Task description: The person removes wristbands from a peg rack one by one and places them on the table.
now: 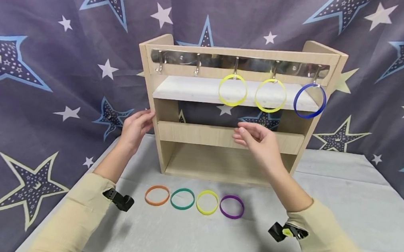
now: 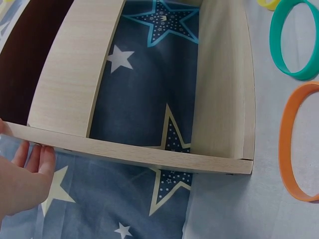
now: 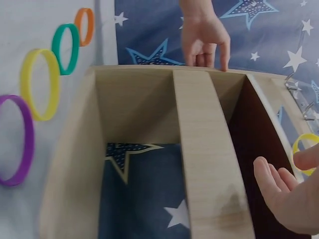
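Hands unclenched, left (image 1: pixel 134 131) touching and right (image 1: pixel 260 141) near a pale, wood-grained rack (image 1: pixel 197 134) with shiny hooks (image 1: pixel 198 64).

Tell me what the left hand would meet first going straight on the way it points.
The wooden side panel on the left; the left hand seems to touch its outer face, though exact contact is hard to judge.
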Tool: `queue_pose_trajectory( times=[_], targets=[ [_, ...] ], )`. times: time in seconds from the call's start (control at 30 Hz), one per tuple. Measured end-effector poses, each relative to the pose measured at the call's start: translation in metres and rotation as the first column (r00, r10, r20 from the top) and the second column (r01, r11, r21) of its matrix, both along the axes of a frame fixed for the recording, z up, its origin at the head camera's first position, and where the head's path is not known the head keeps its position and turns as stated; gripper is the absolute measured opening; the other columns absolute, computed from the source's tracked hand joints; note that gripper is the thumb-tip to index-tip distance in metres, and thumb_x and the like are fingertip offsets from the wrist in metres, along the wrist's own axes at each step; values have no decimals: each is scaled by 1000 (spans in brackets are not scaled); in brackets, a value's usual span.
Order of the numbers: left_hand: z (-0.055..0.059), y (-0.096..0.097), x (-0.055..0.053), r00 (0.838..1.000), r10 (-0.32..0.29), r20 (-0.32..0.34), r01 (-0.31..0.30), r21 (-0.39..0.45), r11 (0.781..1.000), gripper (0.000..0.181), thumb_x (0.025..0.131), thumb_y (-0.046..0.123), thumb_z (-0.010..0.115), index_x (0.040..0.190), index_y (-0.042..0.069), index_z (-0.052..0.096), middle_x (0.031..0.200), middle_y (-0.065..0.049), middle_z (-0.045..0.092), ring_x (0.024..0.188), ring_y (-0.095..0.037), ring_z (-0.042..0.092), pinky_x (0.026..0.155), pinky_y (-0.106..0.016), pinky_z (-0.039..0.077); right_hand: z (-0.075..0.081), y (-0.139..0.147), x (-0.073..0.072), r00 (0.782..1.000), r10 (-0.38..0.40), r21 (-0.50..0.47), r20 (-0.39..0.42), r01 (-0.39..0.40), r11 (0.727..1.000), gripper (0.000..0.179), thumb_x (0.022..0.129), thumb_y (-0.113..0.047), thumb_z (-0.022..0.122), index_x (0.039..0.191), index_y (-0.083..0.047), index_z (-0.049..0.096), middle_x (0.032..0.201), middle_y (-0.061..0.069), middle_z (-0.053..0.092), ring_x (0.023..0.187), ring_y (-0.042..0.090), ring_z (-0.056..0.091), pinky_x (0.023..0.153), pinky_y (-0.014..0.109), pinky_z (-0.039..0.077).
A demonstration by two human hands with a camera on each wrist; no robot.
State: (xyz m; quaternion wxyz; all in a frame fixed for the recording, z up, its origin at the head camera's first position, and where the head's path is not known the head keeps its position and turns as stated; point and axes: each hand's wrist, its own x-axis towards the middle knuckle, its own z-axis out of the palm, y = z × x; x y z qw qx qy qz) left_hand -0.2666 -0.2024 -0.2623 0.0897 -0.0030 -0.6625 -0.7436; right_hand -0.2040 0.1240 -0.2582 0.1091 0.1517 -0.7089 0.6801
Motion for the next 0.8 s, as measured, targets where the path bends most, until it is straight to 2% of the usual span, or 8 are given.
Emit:
queue_pose_trajectory(
  times=[0.1, 0.17, 0.27, 0.37, 0.43, 0.5, 0.6, 0.8],
  targets=[
    [0, 1, -1, 1000, -8, -3, 8, -2, 1000, 48, 97, 18, 53, 138, -6, 42, 100, 10, 58, 98, -1, 58, 117, -32, 37, 8, -1, 0, 999, -25, -25, -22, 25, 999, 34, 95, -13, 59, 122, 8, 58, 104, 9, 73, 88, 8, 72, 88, 32, 58],
    [1, 1, -1, 1000, -7, -4, 7, -4, 1000, 49, 97, 17, 53, 138, -6, 42, 101, 10, 58, 98, -1, 58, 116, -31, 38, 12, -3, 0, 998, -46, -28, -33, 45, 999, 34, 95, -13, 59, 123, 6, 58, 103, 4, 72, 88, 5, 71, 89, 32, 58],
    [0, 0, -1, 1000, -5, -5, 5, 12, 1000, 36, 97, 17, 54, 128, 0, 51, 99, 11, 59, 97, 0, 59, 113, -28, 41, 18, -6, 0, 996, -75, -31, -51, 73, 997, 35, 95, -12, 60, 126, 4, 57, 112, 13, 70, 88, 1, 70, 90, 31, 57],
    [0, -1, 0, 1000, 0, -5, 0, 36, 999, 17, 96, 16, 56, 111, 9, 56, 95, 11, 62, 93, 0, 60, 103, -20, 48, 23, -10, -2, 993, -96, -29, -68, 94, 995, 38, 94, -11, 60, 130, 1, 55, 123, 23, 64, 88, -2, 68, 89, 26, 57],
    [0, -1, -1, 1000, 5, -7, -5, 44, 999, 8, 96, 16, 56, 103, 13, 56, 92, 11, 63, 91, 0, 61, 94, -15, 50, 26, -12, -3, 992, -101, -40, -76, 98, 994, 41, 94, -11, 61, 133, 0, 53, 125, 24, 62, 88, -2, 68, 87, 22, 58],
    [0, -1, -1, 1000, 6, -10, -5, 50, 999, 6, 95, 16, 57, 101, 14, 56, 90, 11, 64, 89, -1, 61, 89, -13, 51, 29, -14, -5, 992, -98, -63, -78, 93, 994, 43, 94, -10, 61, 135, 0, 51, 125, 25, 62, 88, -2, 67, 85, 19, 58],
    [0, 0, -1, 1000, 2, -13, -1, 47, 999, 7, 95, 16, 57, 102, 13, 56, 91, 11, 64, 90, -1, 61, 90, -13, 51, 33, -17, -6, 993, -84, -103, -77, 76, 992, 46, 94, -8, 60, 137, 1, 48, 123, 25, 61, 88, -2, 68, 86, 19, 57],
    [0, 0, -1, 1000, -3, -11, 4, 36, 999, 8, 96, 16, 56, 102, 13, 55, 93, 10, 63, 92, -1, 61, 93, -15, 50, 35, -23, -7, 996, -62, -164, -67, 51, 985, 42, 94, -5, 59, 133, 4, 48, 113, 14, 63, 87, 0, 68, 88, 23, 58]
  ],
)
